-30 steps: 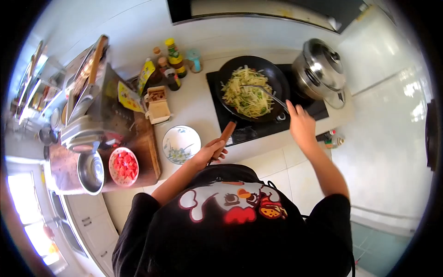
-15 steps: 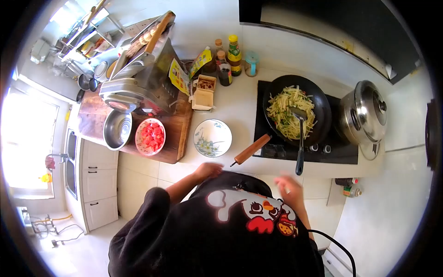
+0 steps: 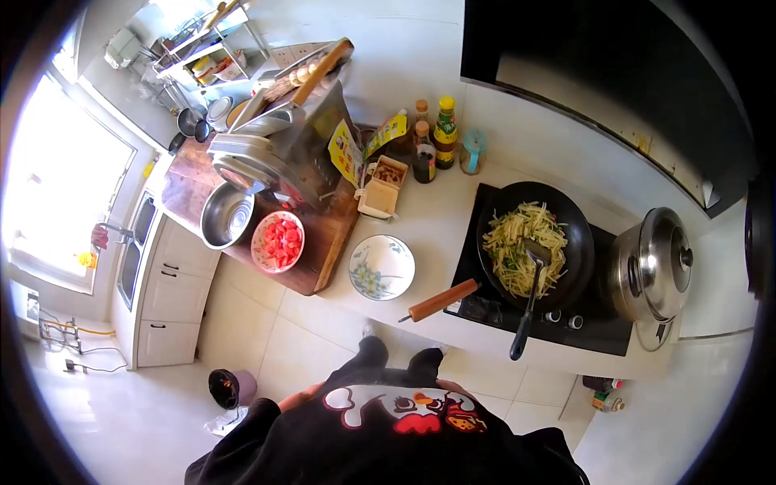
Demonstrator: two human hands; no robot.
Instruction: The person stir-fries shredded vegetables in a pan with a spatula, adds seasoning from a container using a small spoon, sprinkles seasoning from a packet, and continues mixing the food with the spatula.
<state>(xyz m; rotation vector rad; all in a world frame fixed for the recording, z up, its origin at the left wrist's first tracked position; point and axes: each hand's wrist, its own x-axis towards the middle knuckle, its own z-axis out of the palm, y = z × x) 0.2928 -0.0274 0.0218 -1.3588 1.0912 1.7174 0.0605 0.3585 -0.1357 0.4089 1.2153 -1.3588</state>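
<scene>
My left hand (image 3: 300, 396) shows only in part at the left edge of my black top, its fingers hidden. Only a sliver of my right hand (image 3: 454, 387) appears at the top's right side, fingers hidden too. Both are away from the counter. On the black hob, a dark wok (image 3: 578, 250) holds shredded pale and green vegetables (image 3: 517, 242). A spatula (image 3: 533, 295) rests in it, its dark handle over the front rim. The wok's wooden handle (image 3: 443, 300) points toward the front left. Left of that handle stands a flowered white bowl (image 3: 382, 267).
A lidded steel pot (image 3: 647, 267) stands right of the wok. On the wooden board (image 3: 330, 255) are a bowl of red pieces (image 3: 278, 242) and a steel bowl (image 3: 227, 216). Bottles (image 3: 445, 133) line the wall. A bin (image 3: 233, 389) stands on the floor.
Both my hands have left the wok handle and spatula and drawn back to my body. The spatula now lies in the wok. The view has shifted, showing more floor.
</scene>
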